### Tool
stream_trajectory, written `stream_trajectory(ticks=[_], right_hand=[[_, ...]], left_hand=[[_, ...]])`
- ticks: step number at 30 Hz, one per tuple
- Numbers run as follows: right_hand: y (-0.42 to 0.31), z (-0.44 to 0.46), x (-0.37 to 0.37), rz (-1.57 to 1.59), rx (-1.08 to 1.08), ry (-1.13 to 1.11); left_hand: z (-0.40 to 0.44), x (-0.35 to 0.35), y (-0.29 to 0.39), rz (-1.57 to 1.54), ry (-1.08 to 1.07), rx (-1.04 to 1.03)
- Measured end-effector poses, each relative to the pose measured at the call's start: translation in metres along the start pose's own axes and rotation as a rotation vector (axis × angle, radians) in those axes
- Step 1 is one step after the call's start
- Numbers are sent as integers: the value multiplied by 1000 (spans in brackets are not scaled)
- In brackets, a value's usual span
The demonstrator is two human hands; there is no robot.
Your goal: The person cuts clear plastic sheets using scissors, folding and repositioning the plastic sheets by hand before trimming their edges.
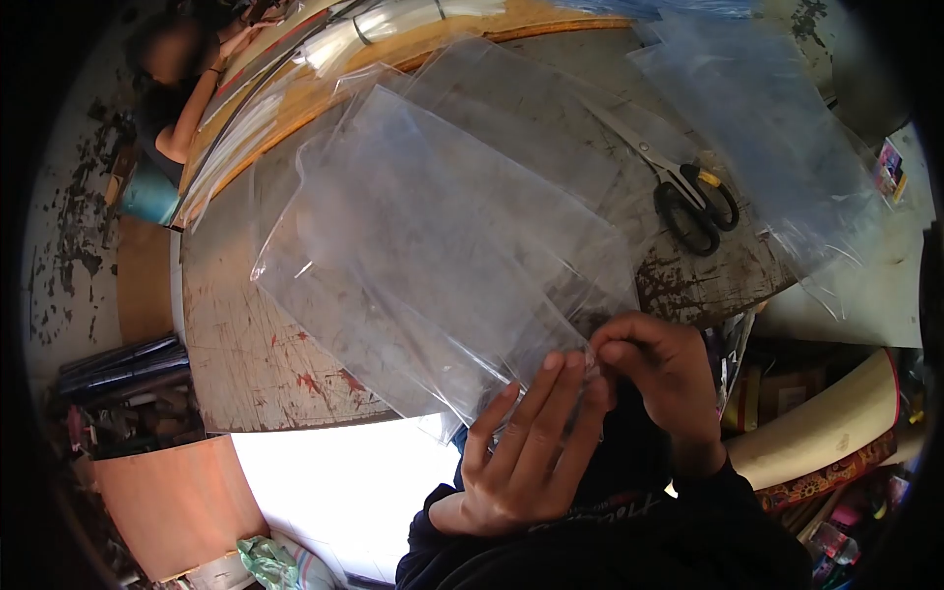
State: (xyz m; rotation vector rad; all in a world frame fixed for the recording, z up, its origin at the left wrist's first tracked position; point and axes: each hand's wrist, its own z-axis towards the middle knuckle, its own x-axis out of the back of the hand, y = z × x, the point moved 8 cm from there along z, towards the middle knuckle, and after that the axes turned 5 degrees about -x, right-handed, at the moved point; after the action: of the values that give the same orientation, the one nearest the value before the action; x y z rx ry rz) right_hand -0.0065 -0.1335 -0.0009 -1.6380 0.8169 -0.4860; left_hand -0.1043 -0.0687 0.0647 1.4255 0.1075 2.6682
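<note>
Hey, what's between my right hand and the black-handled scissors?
In the head view, only a bare stretch of scratched tabletop lies between your right hand and the black-handled scissors.

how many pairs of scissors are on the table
1: the black-handled scissors on the tabletop, between the clear plastic sheets and the bluish plastic at right. The plastic could hide more.

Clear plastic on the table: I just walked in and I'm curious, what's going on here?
At the near end of the clear plastic, the person's left hand rests palm down, while the right hand seems to pinch its edge. Black-handled scissors lie unheld on the worn table, beside more plastic sheeting.
</note>
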Motion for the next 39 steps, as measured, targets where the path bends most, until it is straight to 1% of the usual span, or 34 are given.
stream_trajectory(ticks=[2, 4, 6, 8, 9, 11, 12, 13, 14, 15, 16, 18, 19, 20, 22, 23, 24, 26, 27, 29, 30, 32, 33, 35, 36, 37, 39], right_hand=[[-1, 2, 0, 31, -22, -10], [-28, 0, 18, -345, 233, 263], [-59, 2, 43, -857, 572, 625], [-74, 13, 58, -1136, 668, 838], [-73, 19, 68, -1137, 668, 836], [-64, 37, 75, -1490, 564, 796], [-64, 39, 72, -1491, 569, 791], [-60, 44, 76, -1421, 444, 764], [-53, 49, 81, -1349, 322, 732], [-53, 48, 82, -1351, 325, 723], [-54, 48, 79, -1410, 371, 694], [-55, 46, 75, -1465, 428, 653], [-54, 47, 76, -1485, 369, 656], [-53, 47, 78, -1505, 309, 659], [-56, 49, 78, -1521, 288, 639], [-58, 50, 79, -1539, 259, 631], [-61, 50, 80, -1540, 266, 627], [-64, 49, 98, -1148, 223, 599], [-64, 46, 102, -1156, 228, 600], [-61, 38, 109, -839, 294, 483], [-61, 31, 106, -849, 287, 488], [-50, 14, 104, -57, 269, 390], [-45, 1, 104, -67, 262, 398], [-16, -20, 96, 280, 121, 230], [-1, -31, 99, 54, 33, 184], [1, -45, 89, 82, -8, 223], [16, -62, 76, 188, -112, 201]], left_hand=[[-1, -1, -2, -20, -16, 19], [-4, -3, -4, -42, -32, 37], [-10, -5, -5, -38, -15, 12], [-12, -7, -7, -47, -8, 17], [-13, -6, -8, -52, 3, 22], [-15, -6, -9, -66, -24, 26], [-15, -7, -10, -82, -50, 25], [-14, -4, -12, -81, -48, 31], [-12, -7, -13, -137, -154, 48], [-11, -9, -15, -194, -261, 66], [-8, -1, -20, -190, -262, 75], [-9, -3, -26, -467, -472, 90], [-11, 1, -30, -482, -476, 48], [-9, 5, -37, -476, -473, 58], [3, 11, -36, -350, -518, -158], [12, 9, -39, -312, -394, -232], [20, 4, -42, -221, -293, -349], [44, -13, -50, -344, -354, -482], [57, -21, -59, -345, -345, -482], [62, -53, -56, -744, -711, -544], [67, -64, -57, -755, -706, -549], [69, -86, -56, -1142, -763, -425], [70, -91, -55, -1182, -767, -408], [65, -98, -56, -1257, -735, -387], [65, -100, -59, -1320, -708, -364], [65, -100, -60, -1335, -710, -360], [65, -98, -60, -1221, -737, -368]])
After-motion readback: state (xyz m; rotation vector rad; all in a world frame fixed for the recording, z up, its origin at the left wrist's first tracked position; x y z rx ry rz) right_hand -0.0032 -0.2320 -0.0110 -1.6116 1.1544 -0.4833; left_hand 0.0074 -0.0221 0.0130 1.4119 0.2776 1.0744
